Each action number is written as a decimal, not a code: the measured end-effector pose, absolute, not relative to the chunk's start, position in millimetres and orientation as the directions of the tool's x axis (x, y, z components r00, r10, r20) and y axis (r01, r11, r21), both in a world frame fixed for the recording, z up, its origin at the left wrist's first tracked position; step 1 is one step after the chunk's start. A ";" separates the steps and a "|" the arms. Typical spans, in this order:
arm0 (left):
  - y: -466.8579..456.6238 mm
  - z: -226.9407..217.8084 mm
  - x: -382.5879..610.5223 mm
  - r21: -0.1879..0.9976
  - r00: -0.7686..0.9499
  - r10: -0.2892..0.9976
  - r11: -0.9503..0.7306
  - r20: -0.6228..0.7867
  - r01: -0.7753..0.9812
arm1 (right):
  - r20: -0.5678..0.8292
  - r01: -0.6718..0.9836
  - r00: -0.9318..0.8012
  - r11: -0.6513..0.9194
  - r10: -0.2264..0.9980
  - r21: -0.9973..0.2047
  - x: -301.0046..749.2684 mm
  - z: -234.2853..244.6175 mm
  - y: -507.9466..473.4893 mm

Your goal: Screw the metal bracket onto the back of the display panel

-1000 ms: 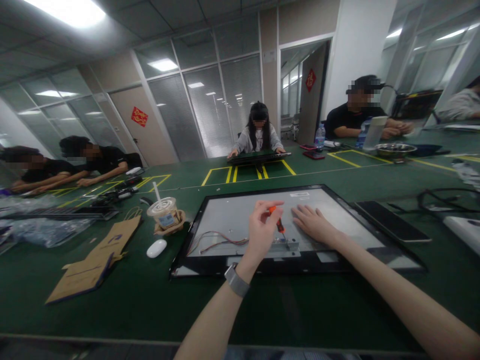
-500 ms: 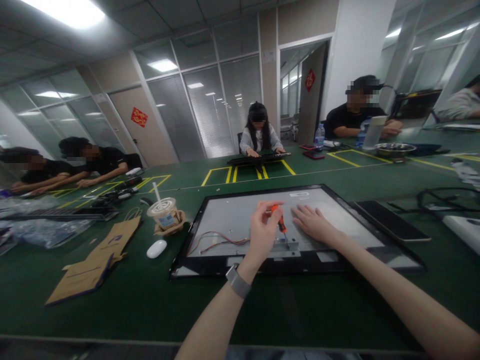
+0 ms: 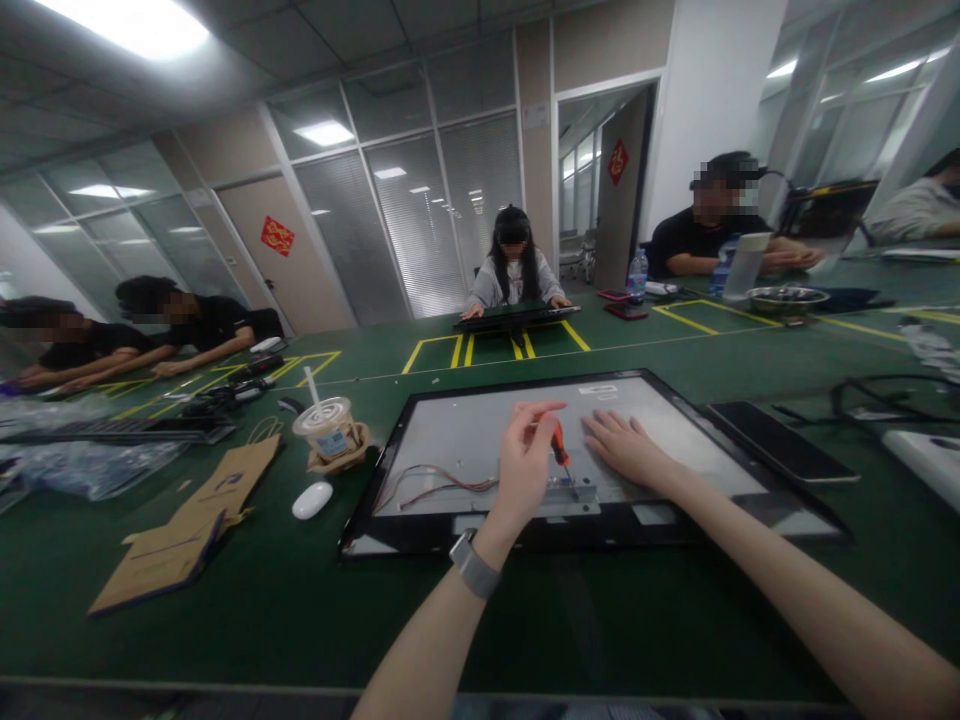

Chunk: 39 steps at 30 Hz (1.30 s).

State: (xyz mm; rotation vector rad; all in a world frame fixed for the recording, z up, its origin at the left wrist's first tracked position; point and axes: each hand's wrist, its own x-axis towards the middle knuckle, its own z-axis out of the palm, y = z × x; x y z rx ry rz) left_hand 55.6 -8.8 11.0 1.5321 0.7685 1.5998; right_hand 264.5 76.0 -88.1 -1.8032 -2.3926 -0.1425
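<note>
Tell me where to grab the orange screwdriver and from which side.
Take the screwdriver by its orange handle, from above: it stands nearly upright, tip down on the metal bracket, leaving only the handle free. The left hand grips it there now.

The table point(image 3: 300, 610) has a matt green, cloth-like covering. The panel point(image 3: 465, 430) shows a smooth, dull grey back that looks like metal, set in a glossy black plastic frame. The screwdriver point(image 3: 557, 440) has an orange plastic handle and a thin metal shaft. The bag point(image 3: 187, 520) is matt brown paper, and the mouse point(image 3: 313, 499) is glossy white plastic.
</note>
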 end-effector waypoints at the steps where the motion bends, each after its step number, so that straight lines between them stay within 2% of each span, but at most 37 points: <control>1: -8.6 10.5 55.5 0.848 0.043 0.853 -0.511 0.521 -0.142 | 0.169 0.961 -0.271 0.275 0.948 -0.004 264.4 -87.9 75.7; 10: -3.9 5.1 56.3 0.847 0.111 0.846 -0.499 0.522 -0.185 | 0.159 0.961 -0.275 0.271 0.948 0.046 261.4 -82.4 71.3; 16: -8.8 9.4 55.3 0.797 0.050 0.795 -0.602 0.604 -0.055 | 0.151 0.963 -0.268 0.266 0.952 0.032 262.4 -83.7 72.9; 20: -9.3 8.7 55.7 0.799 0.002 0.799 -0.601 0.601 -0.010 | 0.158 0.961 -0.276 0.275 0.948 0.032 263.1 -85.9 74.4; 27: -9.8 8.4 55.5 0.834 0.128 0.825 -0.534 0.550 -0.141 | 0.147 0.963 -0.270 0.267 0.952 0.039 262.2 -85.0 74.0; 34: -10.9 8.6 54.2 0.771 0.046 0.771 -0.637 0.636 0.020 | 0.139 0.962 -0.273 0.272 0.952 0.026 262.8 -84.7 73.5; 39: -13.3 9.1 54.6 0.765 0.065 0.763 -0.644 0.643 -0.015 | 0.153 0.962 -0.272 0.273 0.950 0.021 263.3 -86.1 74.6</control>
